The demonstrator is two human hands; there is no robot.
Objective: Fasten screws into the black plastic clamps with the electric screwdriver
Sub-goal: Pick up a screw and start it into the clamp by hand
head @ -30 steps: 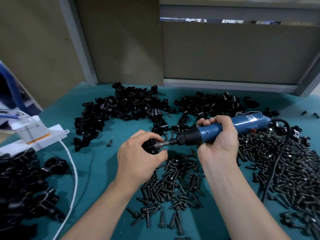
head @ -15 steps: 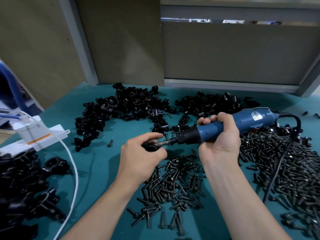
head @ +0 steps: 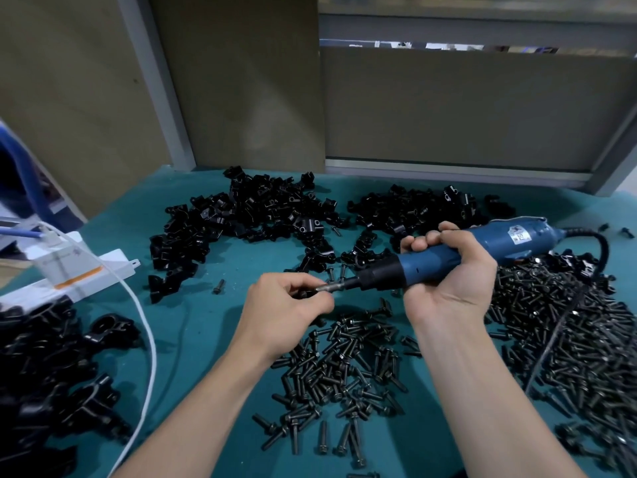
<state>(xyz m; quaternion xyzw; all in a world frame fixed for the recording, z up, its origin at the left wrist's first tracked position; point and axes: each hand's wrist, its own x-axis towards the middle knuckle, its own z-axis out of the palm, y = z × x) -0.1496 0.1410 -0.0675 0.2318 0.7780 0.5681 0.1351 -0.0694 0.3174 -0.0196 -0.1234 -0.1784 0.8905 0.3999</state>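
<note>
While the left hand (head: 286, 308) pinches the small black plastic clamp (head: 305, 293) (mostly hidden), keep the blue corded electric screwdriver (head: 434, 262), gripped in the right hand (head: 448, 274), square to it.

Two bare forearms — no sleeves, no gloves.

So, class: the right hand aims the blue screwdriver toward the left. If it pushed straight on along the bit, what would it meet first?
The right hand points the screwdriver at the left hand, whose fingertips pinch a small black part at the bit's tip; that part comes first, probably.
</note>
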